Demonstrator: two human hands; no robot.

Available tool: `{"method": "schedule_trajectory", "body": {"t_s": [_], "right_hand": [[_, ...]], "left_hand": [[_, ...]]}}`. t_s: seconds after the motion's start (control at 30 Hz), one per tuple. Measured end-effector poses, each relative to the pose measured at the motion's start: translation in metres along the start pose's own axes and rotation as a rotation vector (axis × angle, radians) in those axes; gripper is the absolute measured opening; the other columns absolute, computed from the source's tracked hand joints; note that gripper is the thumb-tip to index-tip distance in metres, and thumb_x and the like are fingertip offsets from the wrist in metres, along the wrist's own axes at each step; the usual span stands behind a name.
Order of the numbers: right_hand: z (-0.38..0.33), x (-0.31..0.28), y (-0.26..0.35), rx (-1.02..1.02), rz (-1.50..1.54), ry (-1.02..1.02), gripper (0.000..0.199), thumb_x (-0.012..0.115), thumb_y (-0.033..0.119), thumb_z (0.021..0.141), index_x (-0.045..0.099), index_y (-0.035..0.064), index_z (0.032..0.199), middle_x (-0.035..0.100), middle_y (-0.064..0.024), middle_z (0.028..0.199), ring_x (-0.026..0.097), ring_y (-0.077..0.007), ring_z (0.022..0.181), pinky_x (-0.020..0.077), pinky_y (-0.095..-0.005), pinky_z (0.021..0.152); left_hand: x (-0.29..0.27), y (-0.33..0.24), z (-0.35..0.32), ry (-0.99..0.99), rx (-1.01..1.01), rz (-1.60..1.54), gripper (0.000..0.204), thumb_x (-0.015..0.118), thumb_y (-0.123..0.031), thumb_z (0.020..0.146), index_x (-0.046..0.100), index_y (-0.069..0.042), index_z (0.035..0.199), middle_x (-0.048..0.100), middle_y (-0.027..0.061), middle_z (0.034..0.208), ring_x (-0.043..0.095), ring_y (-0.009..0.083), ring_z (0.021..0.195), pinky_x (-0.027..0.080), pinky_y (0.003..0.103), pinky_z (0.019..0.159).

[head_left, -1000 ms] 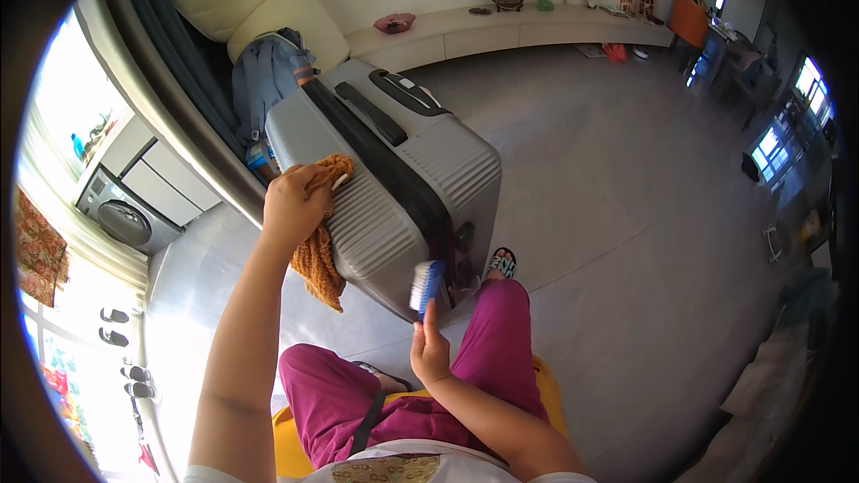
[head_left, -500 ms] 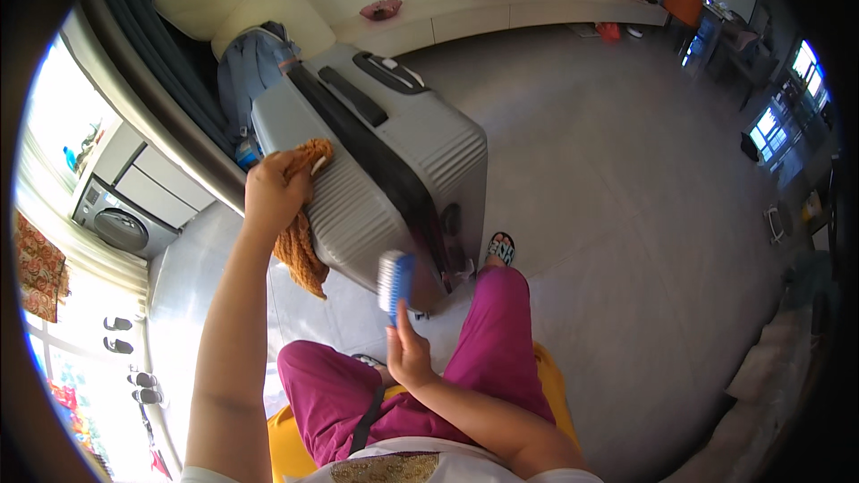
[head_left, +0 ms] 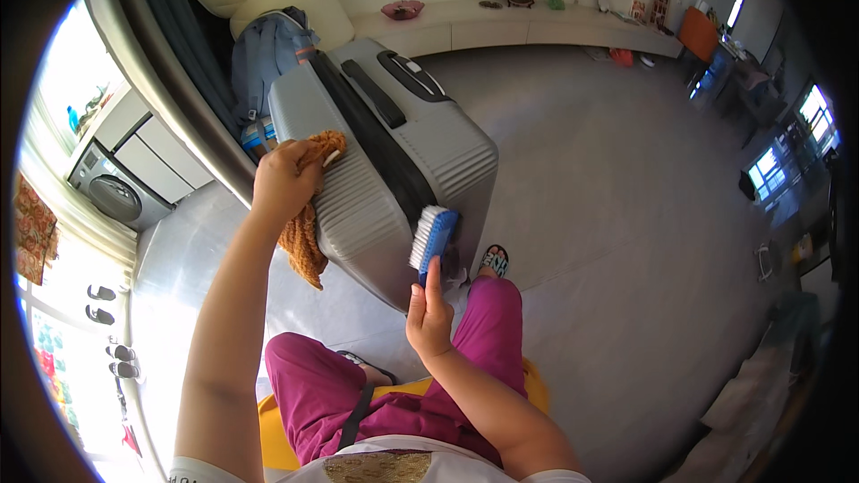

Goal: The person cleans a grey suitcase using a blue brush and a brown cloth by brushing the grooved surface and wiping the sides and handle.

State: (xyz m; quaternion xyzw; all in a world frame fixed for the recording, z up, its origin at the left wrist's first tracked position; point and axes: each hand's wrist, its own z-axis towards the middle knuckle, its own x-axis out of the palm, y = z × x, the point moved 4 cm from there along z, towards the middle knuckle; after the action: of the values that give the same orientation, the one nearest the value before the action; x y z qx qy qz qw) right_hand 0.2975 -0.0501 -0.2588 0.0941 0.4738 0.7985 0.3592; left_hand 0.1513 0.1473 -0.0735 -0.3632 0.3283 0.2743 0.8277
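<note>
A grey hard-shell suitcase (head_left: 367, 228) with ribbed sides and a black band stands upright in front of my knees. My left hand (head_left: 284, 181) is closed on a brown-orange cloth (head_left: 304, 246), which lies over the suitcase's left edge and hangs down its side. In my right hand (head_left: 431, 317) is a scrub brush (head_left: 435, 237) with a blue back and white bristles. The fingers grip its dark blue handle. Its bristles face left, and the brush is in front of the suitcase's near corner; I cannot tell whether it touches.
Behind the suitcase a blue-grey backpack (head_left: 268, 63) leans by cream cushions (head_left: 295, 4). A long low white cabinet (head_left: 488, 34) runs along the back wall. To the left are a washing machine (head_left: 112, 186) and several slippers (head_left: 100, 304). Grey tiled floor (head_left: 608, 215) spreads to the right.
My right hand has raised the brush and moved it right, toward the suitcase's near corner. The left hand still holds the cloth on the suitcase edge. The whole view has shifted slightly.
</note>
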Motion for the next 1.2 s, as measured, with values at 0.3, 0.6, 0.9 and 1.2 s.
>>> {"method": "schedule_trajectory", "body": {"t_s": [0.3,0.6,0.9,1.2], "right_hand": [[0.014,-0.018,0.023,0.057,-0.006,0.085,0.055,0.055,0.008,0.096,0.036,0.0015,0.146,0.067,-0.0271,0.092,0.068,-0.0403,0.077,0.0522,-0.0402,0.060],[-0.014,-0.035,-0.002,0.058,-0.063,-0.016,0.056,0.056,0.011,0.096,0.037,0.0108,0.148,0.066,-0.0218,0.075,0.066,-0.0383,0.063,0.0500,-0.0399,0.052],[-0.001,-0.039,0.035,-0.043,0.004,0.126,0.052,0.061,0.010,0.092,0.047,0.0068,0.142,0.065,-0.0198,0.071,0.066,-0.0356,0.062,0.0491,-0.0422,0.052],[0.078,-0.058,0.066,-0.274,-0.020,0.151,0.058,0.057,0.010,0.093,0.036,-0.0006,0.146,0.067,-0.0263,0.095,0.070,-0.0361,0.074,0.0545,-0.0383,0.060]], "left_hand": [[-0.001,0.002,0.003,0.036,-0.049,-0.014,0.025,0.064,-0.010,0.082,0.069,0.001,0.104,0.067,0.0164,0.093,0.067,0.0303,0.086,0.051,0.036,0.078],[-0.007,0.002,0.002,0.019,0.011,0.107,0.027,0.062,-0.012,0.077,0.070,-0.001,0.101,0.068,0.0172,0.097,0.065,0.0362,0.090,0.051,0.040,0.082],[-0.019,0.000,-0.002,0.032,0.034,0.261,0.021,0.062,-0.010,0.081,0.071,-0.005,0.100,0.067,0.0122,0.097,0.065,0.0325,0.091,0.052,0.041,0.078],[-0.041,-0.056,-0.047,-0.195,0.394,0.158,0.025,0.067,-0.004,0.075,0.070,-0.011,0.099,0.067,0.0080,0.099,0.065,0.0292,0.086,0.054,0.040,0.070]]}}
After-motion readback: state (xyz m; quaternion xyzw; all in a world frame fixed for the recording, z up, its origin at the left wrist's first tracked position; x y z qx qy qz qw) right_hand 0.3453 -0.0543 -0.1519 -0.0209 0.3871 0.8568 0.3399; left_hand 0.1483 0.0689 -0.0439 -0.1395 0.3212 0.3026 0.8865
